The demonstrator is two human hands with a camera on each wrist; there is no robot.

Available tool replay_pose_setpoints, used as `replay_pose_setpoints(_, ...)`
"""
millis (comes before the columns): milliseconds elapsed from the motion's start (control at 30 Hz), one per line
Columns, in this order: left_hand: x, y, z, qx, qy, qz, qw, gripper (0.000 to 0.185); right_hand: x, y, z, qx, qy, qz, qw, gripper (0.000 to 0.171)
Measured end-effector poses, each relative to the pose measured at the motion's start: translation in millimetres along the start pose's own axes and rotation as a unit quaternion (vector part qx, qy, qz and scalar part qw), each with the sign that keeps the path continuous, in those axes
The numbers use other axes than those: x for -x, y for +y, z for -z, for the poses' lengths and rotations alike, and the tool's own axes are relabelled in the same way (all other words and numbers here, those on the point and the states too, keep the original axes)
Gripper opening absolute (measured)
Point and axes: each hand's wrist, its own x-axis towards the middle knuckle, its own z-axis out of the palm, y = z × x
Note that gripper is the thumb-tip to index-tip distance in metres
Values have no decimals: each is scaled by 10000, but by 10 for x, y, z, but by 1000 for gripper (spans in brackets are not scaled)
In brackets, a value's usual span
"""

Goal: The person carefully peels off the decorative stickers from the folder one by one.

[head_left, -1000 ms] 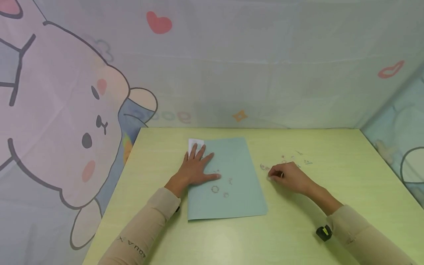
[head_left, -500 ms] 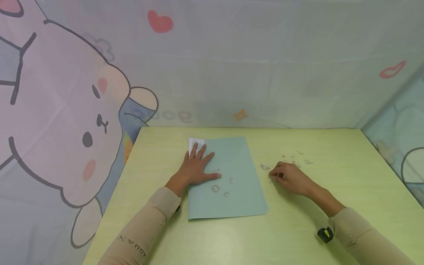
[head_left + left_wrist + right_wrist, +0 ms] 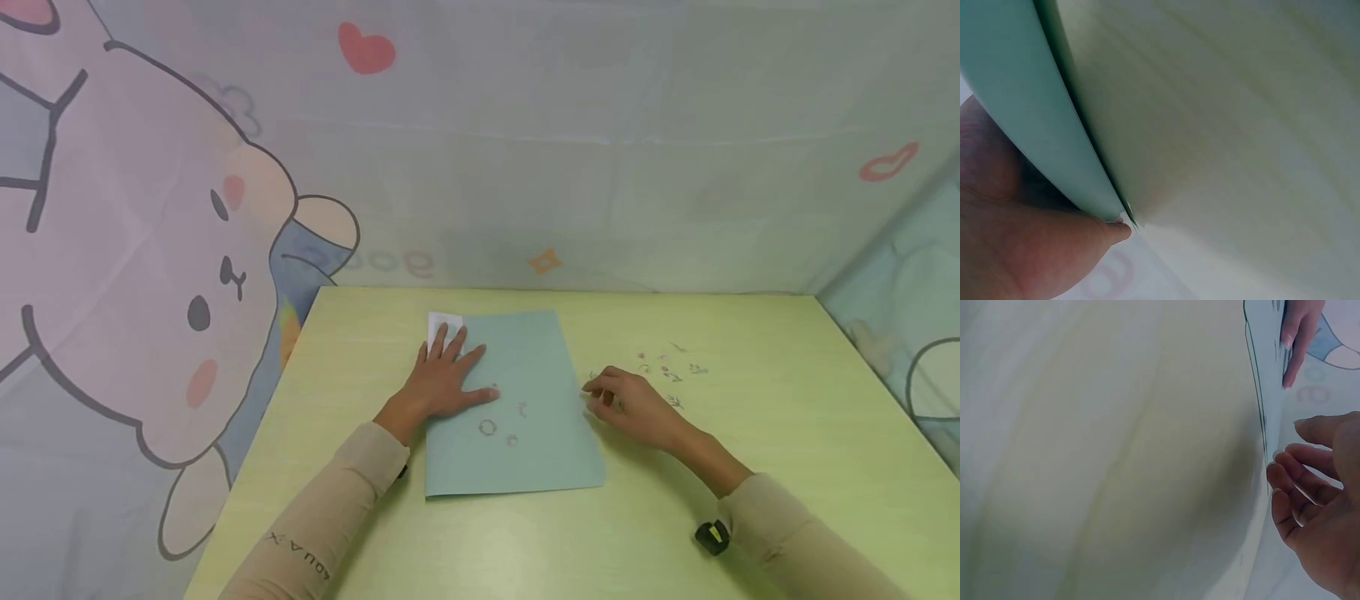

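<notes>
Head view. The left hand lies flat, fingers spread and straight, on the upper left part of a green paper sheet, pinning it to the yellow-green table. Its fingertips reach a small white slip that shows at the sheet's far left corner. Three small stickers lie on the sheet just right of the thumb. The right hand hovers at the sheet's right edge with fingers curled and thumb and forefinger brought together; whether a sticker sits between them is too small to tell. More loose stickers lie scattered on the table just beyond that hand. A printed cloth backdrop stands behind the table.

Left wrist view. The palm presses on the sheet's edge, which bows slightly up from the table; fingers are out of frame.

Right wrist view. The right hand's fingers are loosely bent beside the sheet's edge; nothing is plainly seen in them. A finger of the left hand shows at top.

Risk, as judged. The stickers are tiny and thin, so a pinch may miss or drop one; a sticky face could fold onto itself or cling to a fingertip. Should the flat hand ease off, the sheet may slide and shift the stickers already on it.
</notes>
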Motion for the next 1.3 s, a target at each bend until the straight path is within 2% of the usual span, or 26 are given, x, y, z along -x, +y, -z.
replay_pose_setpoints(300,0,-17,-3,104,4,-55,9999,80,-167,-154,-182,-55,118,219,9997,26)
replay_pose_setpoints(633,7,42,35,31,144,-153,9998,55,-301,-304,-284,-108,-103,332,9993,34)
replay_pose_setpoints(800,1,60,54,40,149,-181,9997,53,-368,-370,-333,-29,-200,348,9992,36)
replay_pose_setpoints(1000,-31,70,25,96,243,-198,9995,53,-423,-395,-438,64,-152,377,9992,30)
replay_pose_setpoints(1300,-69,-49,30,-329,449,-339,9979,60,-480,-491,-478,438,-134,384,9982,23)
